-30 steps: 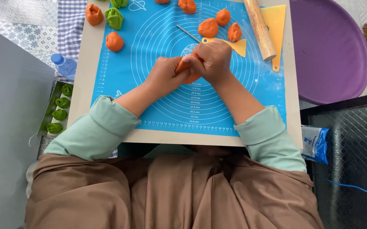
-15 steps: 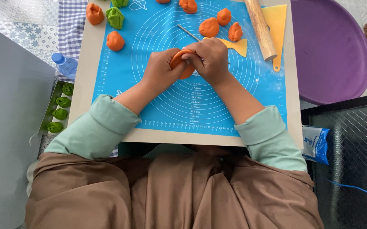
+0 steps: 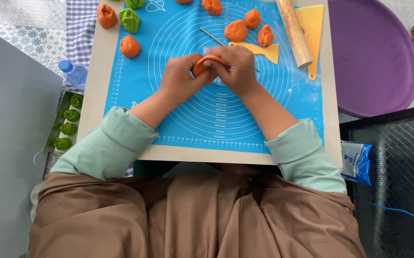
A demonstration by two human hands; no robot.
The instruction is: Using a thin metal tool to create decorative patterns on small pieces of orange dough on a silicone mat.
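Blue mat (image 3: 207,119) centre bare; left hand (image 3: 178,79), right hand (image 3: 238,69) jointly pinching orange dough (image 3: 203,63).

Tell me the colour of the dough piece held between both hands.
Orange dough piece, head view.

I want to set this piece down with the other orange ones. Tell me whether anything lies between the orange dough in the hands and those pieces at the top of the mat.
Yes. The orange dough piece is pinched between the left hand and right hand. A thin metal rod and a yellow scraper lie on the blue mat between it and the orange dough balls.
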